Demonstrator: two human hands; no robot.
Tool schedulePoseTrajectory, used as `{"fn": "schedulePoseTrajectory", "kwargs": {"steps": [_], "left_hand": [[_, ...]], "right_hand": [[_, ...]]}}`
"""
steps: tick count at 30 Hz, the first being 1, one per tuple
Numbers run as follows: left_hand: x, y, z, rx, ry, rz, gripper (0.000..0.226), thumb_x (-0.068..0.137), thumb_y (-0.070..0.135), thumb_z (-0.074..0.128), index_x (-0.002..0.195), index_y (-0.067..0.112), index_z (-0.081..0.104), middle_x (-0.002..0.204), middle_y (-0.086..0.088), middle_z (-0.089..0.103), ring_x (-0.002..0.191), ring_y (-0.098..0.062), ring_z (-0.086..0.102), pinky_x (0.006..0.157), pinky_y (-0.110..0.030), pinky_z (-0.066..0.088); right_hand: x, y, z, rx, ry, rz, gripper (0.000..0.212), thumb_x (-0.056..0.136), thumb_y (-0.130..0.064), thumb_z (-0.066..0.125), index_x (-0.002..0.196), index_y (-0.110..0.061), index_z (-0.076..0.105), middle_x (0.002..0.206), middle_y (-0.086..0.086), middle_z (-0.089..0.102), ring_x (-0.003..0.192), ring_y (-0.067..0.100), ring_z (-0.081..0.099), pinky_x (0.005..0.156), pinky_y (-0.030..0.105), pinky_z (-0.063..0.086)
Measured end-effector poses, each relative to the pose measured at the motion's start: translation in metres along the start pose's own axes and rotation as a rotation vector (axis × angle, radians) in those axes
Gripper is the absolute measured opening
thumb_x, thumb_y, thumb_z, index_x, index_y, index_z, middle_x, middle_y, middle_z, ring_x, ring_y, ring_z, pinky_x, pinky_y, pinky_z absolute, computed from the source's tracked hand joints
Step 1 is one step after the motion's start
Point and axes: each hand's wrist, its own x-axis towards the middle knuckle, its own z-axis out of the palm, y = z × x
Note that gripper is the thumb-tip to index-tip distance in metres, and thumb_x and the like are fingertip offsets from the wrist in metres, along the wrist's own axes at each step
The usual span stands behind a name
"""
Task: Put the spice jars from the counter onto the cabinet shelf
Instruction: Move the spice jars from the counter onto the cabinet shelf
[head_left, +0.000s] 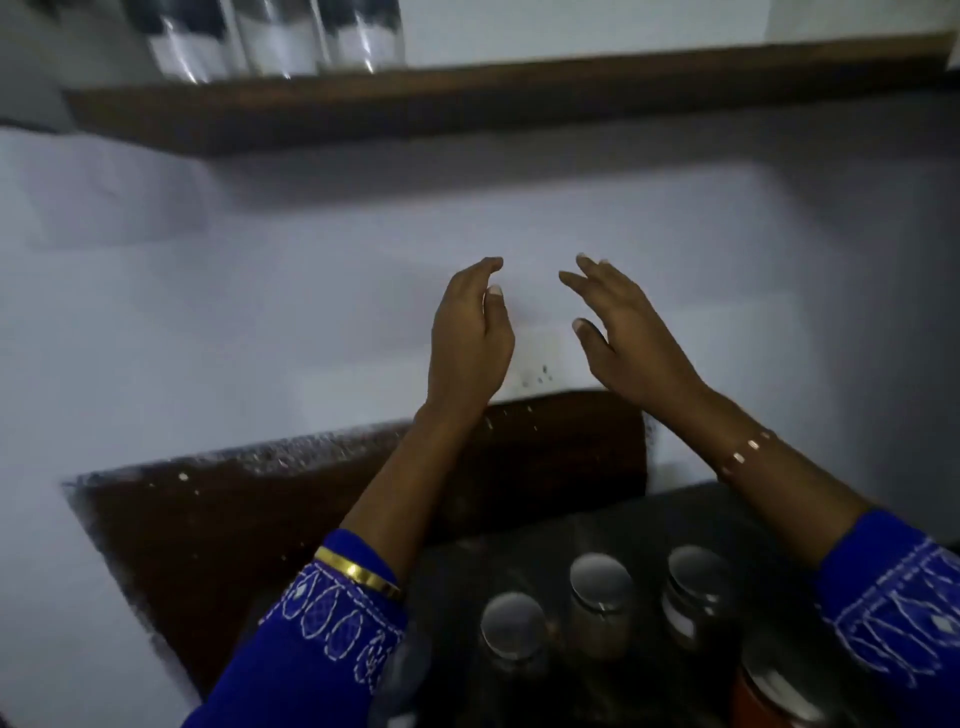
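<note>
Four spice jars (597, 603) stand upright on the dark counter (457, 582), below and nearer than both hands. The left hand (470, 338) and right hand (623, 332) hang empty, fingers relaxed, about equally near. Three jars (270, 41) already stand on the shelf (519, 98) above.

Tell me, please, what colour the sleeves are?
Blue sleeves with white stitched patterns, in the head view.
</note>
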Motion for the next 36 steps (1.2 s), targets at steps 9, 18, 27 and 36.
{"fn": "schedulePoseTrajectory", "kwargs": {"steps": [9, 18, 27, 36], "left_hand": [[-0.157, 0.008, 0.076, -0.225, -0.373, -0.198, 0.034, 0.094, 0.007, 0.041, 0.124, 0.001, 0.055, 0.128, -0.015, 0.057, 0.121, -0.02, 0.051, 0.095, 0.0, 0.029], [-0.28, 0.02, 0.104, -0.342, -0.726, -0.524, 0.029, 0.097, 0.008, 0.04, 0.121, 0.004, 0.056, 0.105, 0.005, 0.06, 0.092, 0.01, 0.051, 0.081, -0.001, 0.038], [-0.351, 0.023, 0.102, -0.357, -0.876, -1.066, 0.032, 0.099, 0.019, 0.037, 0.118, 0.003, 0.057, 0.097, -0.001, 0.063, 0.09, -0.012, 0.059, 0.076, -0.023, 0.047], [-0.337, 0.022, 0.077, -0.426, -0.934, -1.21, 0.036, 0.093, 0.012, 0.049, 0.127, 0.0, 0.048, 0.127, -0.021, 0.054, 0.113, -0.031, 0.055, 0.103, -0.042, 0.041]], "right_hand": [[-0.192, 0.058, 0.014, 0.119, -0.161, 0.487, 0.05, 0.093, -0.011, 0.052, 0.141, -0.016, 0.039, 0.152, 0.005, 0.034, 0.142, 0.02, 0.027, 0.112, 0.024, 0.018], [-0.329, 0.063, 0.021, 0.195, -0.352, 0.71, 0.051, 0.082, -0.009, 0.068, 0.131, -0.006, 0.051, 0.135, 0.014, 0.052, 0.128, 0.027, 0.046, 0.106, 0.024, 0.031], [-0.369, 0.061, 0.048, 0.209, -0.538, 0.754, 0.098, 0.069, -0.033, 0.081, 0.147, -0.016, 0.024, 0.152, 0.006, 0.029, 0.138, 0.022, 0.031, 0.111, 0.032, 0.03], [-0.342, 0.066, 0.033, 0.725, -0.226, 1.047, 0.067, 0.074, -0.019, 0.076, 0.133, -0.017, 0.043, 0.135, 0.003, 0.048, 0.121, 0.017, 0.049, 0.094, 0.027, 0.046]]}}
